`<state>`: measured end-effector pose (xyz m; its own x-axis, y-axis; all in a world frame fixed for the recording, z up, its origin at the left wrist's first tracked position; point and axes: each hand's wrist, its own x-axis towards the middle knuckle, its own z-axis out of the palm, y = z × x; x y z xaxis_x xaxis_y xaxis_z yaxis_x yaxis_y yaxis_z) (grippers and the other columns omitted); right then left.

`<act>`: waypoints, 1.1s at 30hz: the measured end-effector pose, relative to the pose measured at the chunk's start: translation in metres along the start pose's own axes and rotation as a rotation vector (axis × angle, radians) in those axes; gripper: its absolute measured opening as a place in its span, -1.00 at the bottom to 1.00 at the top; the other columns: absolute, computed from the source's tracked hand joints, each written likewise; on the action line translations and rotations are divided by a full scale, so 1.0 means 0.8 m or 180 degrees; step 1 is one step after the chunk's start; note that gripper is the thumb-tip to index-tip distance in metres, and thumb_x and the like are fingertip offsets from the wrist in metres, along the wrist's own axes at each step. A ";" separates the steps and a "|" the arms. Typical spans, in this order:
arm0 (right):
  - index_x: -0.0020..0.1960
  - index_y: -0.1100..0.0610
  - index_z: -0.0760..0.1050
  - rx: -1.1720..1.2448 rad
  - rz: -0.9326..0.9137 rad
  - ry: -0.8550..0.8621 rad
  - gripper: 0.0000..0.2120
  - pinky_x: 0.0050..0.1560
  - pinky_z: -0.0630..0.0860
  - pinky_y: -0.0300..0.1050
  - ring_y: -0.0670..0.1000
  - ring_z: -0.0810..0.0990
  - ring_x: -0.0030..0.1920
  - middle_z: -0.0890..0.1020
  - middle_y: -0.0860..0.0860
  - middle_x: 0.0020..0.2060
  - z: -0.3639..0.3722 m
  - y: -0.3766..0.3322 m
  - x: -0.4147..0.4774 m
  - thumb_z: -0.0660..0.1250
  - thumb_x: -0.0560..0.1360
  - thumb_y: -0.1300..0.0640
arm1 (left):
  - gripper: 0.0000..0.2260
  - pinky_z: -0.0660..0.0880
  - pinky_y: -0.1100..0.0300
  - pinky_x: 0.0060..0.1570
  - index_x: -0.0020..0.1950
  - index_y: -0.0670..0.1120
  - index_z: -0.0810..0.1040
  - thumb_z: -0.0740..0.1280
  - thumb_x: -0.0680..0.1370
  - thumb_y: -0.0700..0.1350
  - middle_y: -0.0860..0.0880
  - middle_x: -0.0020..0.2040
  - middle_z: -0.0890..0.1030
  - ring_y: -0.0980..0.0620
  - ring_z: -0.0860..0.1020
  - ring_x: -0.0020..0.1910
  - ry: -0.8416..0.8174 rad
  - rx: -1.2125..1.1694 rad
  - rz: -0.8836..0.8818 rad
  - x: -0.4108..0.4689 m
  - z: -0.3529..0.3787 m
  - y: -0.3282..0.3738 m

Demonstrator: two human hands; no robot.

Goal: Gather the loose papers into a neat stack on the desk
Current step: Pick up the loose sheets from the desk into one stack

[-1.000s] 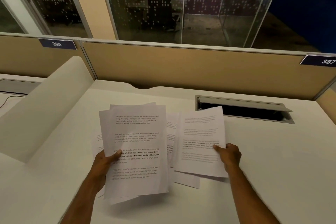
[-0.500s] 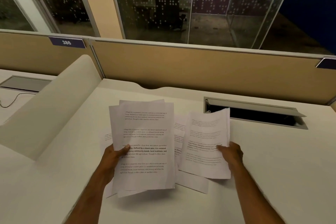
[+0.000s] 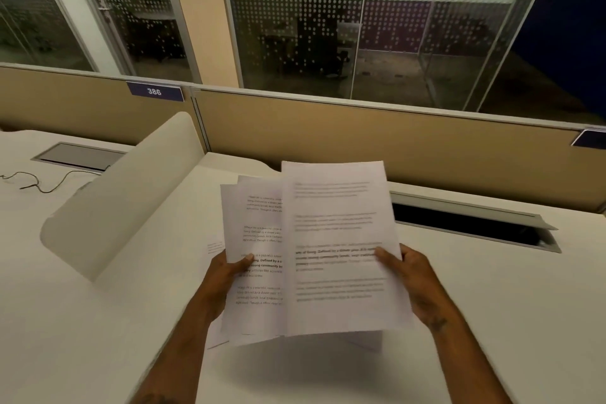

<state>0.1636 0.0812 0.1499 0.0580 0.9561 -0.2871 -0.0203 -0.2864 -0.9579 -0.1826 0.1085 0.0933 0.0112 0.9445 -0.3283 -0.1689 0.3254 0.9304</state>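
Observation:
My left hand (image 3: 226,275) grips a bundle of printed white papers (image 3: 252,256) by its left edge, thumb on top. My right hand (image 3: 410,275) holds a second sheaf of printed sheets (image 3: 337,239), which now overlaps the right part of the left bundle. Both sets are lifted above the white desk (image 3: 492,305) and cast a shadow on it. A corner of one more sheet (image 3: 214,248) lies flat on the desk behind the left hand, and another sheet (image 3: 367,343) shows below the held papers.
A curved white divider (image 3: 124,193) rises on the left. An open cable tray (image 3: 472,226) is cut into the desk at the right rear. A tan partition (image 3: 393,141) with a tag "386" closes the back. A black cable (image 3: 42,182) lies on the neighbouring desk.
My right hand has lifted its sheets off the desk and swung them left, over the bundle in my left hand. Both hands have risen and the view has shifted right.

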 end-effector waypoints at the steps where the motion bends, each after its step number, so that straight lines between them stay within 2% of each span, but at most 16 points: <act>1: 0.17 0.19 0.60 0.0078 0.0074 -0.0077 -0.70 0.02 0.66 0.12 0.21 0.74 -0.04 0.75 0.14 -0.02 0.016 0.012 0.005 0.43 0.49 0.08 | -0.57 0.62 -0.28 0.06 0.33 -0.17 0.55 0.48 0.48 -0.14 -0.27 0.14 0.71 -0.35 0.68 0.07 -0.0039 -0.0031 -0.0008 -0.004 0.004 0.001; 3: 0.20 0.17 0.59 0.0151 0.0143 -0.0149 -0.69 0.17 0.60 0.20 0.19 0.72 0.04 0.74 0.11 0.03 0.045 0.034 0.011 0.43 0.50 0.08 | -0.64 0.58 -0.33 0.11 0.33 -0.17 0.56 0.43 0.55 -0.13 -0.30 0.18 0.68 -0.36 0.67 0.10 -0.0047 -0.0074 0.0008 -0.013 0.011 -0.001; 5: 0.24 0.08 0.56 0.0099 0.0068 -0.0190 -0.68 0.26 0.56 0.17 0.10 0.69 0.11 0.71 0.04 0.12 0.070 0.052 0.015 0.43 0.51 0.06 | -0.64 0.54 -0.39 0.15 0.31 -0.18 0.58 0.36 0.59 0.00 -0.36 0.19 0.65 -0.40 0.65 0.12 0.0036 -0.0223 -0.0013 -0.021 0.015 -0.004; 7: 0.30 0.02 0.46 0.0043 -0.0025 -0.0158 -0.62 0.28 0.54 0.05 0.02 0.65 0.15 0.66 0.01 0.20 0.091 0.064 0.013 0.43 0.51 0.09 | -0.45 0.43 -0.49 0.21 0.34 -0.19 0.54 0.27 0.59 0.23 -0.40 0.20 0.60 -0.47 0.58 0.16 0.0123 -0.0515 -0.0110 -0.027 0.016 -0.009; 9: 0.37 -0.05 0.33 0.0086 -0.0009 -0.0084 -0.49 0.26 0.55 0.02 -0.01 0.62 0.16 0.62 -0.03 0.22 0.108 0.073 0.009 0.44 0.50 0.14 | -0.29 0.41 -0.46 0.22 0.39 -0.17 0.51 0.18 0.54 0.39 -0.36 0.17 0.59 -0.43 0.55 0.11 0.0073 -0.0692 -0.0245 -0.029 0.012 -0.017; 10: 0.39 -0.10 0.28 0.0128 0.0000 -0.0061 -0.45 0.23 0.56 0.00 -0.03 0.61 0.14 0.60 -0.09 0.19 0.115 0.076 0.007 0.43 0.51 0.17 | -0.30 0.46 -0.39 0.18 0.39 -0.15 0.51 0.19 0.54 0.39 -0.33 0.15 0.61 -0.39 0.59 0.07 0.0023 -0.0652 -0.0232 -0.033 0.012 -0.019; 12: 0.40 -0.20 0.22 0.0124 -0.0009 -0.0119 -0.40 0.12 0.57 -0.06 -0.05 0.60 0.12 0.56 -0.17 0.13 0.125 0.077 0.002 0.41 0.52 0.17 | -0.44 0.54 -0.36 0.13 0.36 -0.14 0.54 0.32 0.54 0.24 -0.29 0.15 0.68 -0.38 0.67 0.03 0.0022 -0.0386 -0.0105 -0.042 0.014 -0.024; 14: 0.41 -0.23 0.22 0.0008 0.0030 -0.0141 -0.41 0.04 0.59 -0.10 -0.01 0.61 0.12 0.58 -0.13 0.11 0.125 0.080 0.003 0.41 0.52 0.10 | -0.49 0.56 -0.39 0.11 0.33 -0.16 0.55 0.46 0.46 0.08 -0.27 0.14 0.71 -0.35 0.70 0.04 0.0106 -0.0071 0.0011 -0.049 0.011 -0.031; 16: 0.38 -0.14 0.31 -0.0306 0.0063 0.0166 -0.51 0.01 0.56 -0.09 0.02 0.61 0.08 0.60 -0.03 0.09 0.110 0.088 0.009 0.40 0.52 0.00 | -0.54 0.60 -0.34 0.07 0.30 -0.20 0.55 0.49 0.48 -0.02 -0.26 0.09 0.73 -0.33 0.71 0.01 0.0243 0.0046 0.0069 -0.054 0.003 -0.036; 17: 0.37 -0.05 0.38 -0.0615 0.0132 0.0520 -0.55 0.04 0.56 -0.05 0.06 0.60 0.08 0.62 0.03 0.11 0.097 0.095 0.015 0.39 0.53 -0.03 | -0.60 0.62 -0.31 0.04 0.29 -0.21 0.56 0.47 0.51 -0.07 -0.26 0.07 0.73 -0.33 0.71 0.00 0.0310 0.0031 0.0054 -0.057 -0.002 -0.038; 20: 0.38 0.17 0.40 -0.1901 0.0735 0.1487 -0.46 0.18 0.54 0.12 0.24 0.53 0.23 0.53 0.23 0.27 0.054 0.131 0.033 0.37 0.52 -0.10 | -0.67 0.64 -0.26 0.00 0.28 -0.22 0.56 0.40 0.55 -0.13 -0.27 0.07 0.73 -0.34 0.71 0.00 0.0451 -0.0043 0.0024 -0.065 -0.019 -0.038; 22: 0.38 0.23 0.35 -0.2579 0.1129 0.1505 -0.36 0.19 0.50 0.16 0.26 0.48 0.26 0.46 0.25 0.29 0.038 0.153 0.040 0.37 0.49 -0.16 | -0.69 0.65 -0.26 -0.02 0.28 -0.21 0.56 0.39 0.56 -0.14 -0.26 0.07 0.73 -0.34 0.71 0.00 0.0488 -0.0075 0.0026 -0.068 -0.032 -0.039; 24: 0.31 0.25 0.36 -0.2921 0.1247 0.1470 -0.36 0.17 0.51 0.15 0.24 0.48 0.23 0.46 0.24 0.25 0.036 0.166 0.044 0.41 0.45 -0.17 | -0.67 0.65 -0.27 -0.01 0.29 -0.20 0.56 0.42 0.55 -0.13 -0.27 0.09 0.73 -0.35 0.70 0.01 0.0493 -0.0104 0.0032 -0.069 -0.044 -0.039; 28: 0.27 0.24 0.38 -0.2506 0.1610 0.1557 -0.44 0.27 0.38 0.20 0.28 0.47 0.23 0.52 0.26 0.22 0.041 0.173 0.067 0.48 0.41 -0.01 | -0.55 0.62 -0.31 0.02 0.28 -0.18 0.57 0.47 0.44 -0.04 -0.27 0.10 0.72 -0.36 0.70 0.02 0.0477 -0.0078 0.0046 -0.067 -0.062 -0.033; 30: 0.22 0.24 0.42 -0.2152 0.1882 0.1561 -0.50 0.30 0.33 0.23 0.31 0.48 0.22 0.56 0.27 0.17 0.039 0.172 0.079 0.48 0.38 0.09 | -0.58 0.61 -0.34 0.04 0.29 -0.19 0.57 0.47 0.48 -0.06 -0.28 0.10 0.72 -0.37 0.69 0.03 0.0450 -0.0089 0.0037 -0.061 -0.073 -0.029; 33: 0.09 0.28 0.54 -0.1891 0.2140 0.1563 -0.55 0.26 0.44 0.20 0.34 0.50 0.16 0.61 0.29 0.09 0.033 0.172 0.089 0.55 0.28 0.12 | -0.66 0.59 -0.36 0.06 0.29 -0.19 0.56 0.43 0.54 -0.11 -0.29 0.11 0.72 -0.38 0.69 0.04 0.0436 -0.0088 0.0050 -0.049 -0.086 -0.023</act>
<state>0.1390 0.1116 -0.0025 0.6223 0.4939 -0.6073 0.2909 -0.8662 -0.4063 -0.2476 0.0626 0.0781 -0.1261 0.9338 -0.3348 -0.1951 0.3075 0.9313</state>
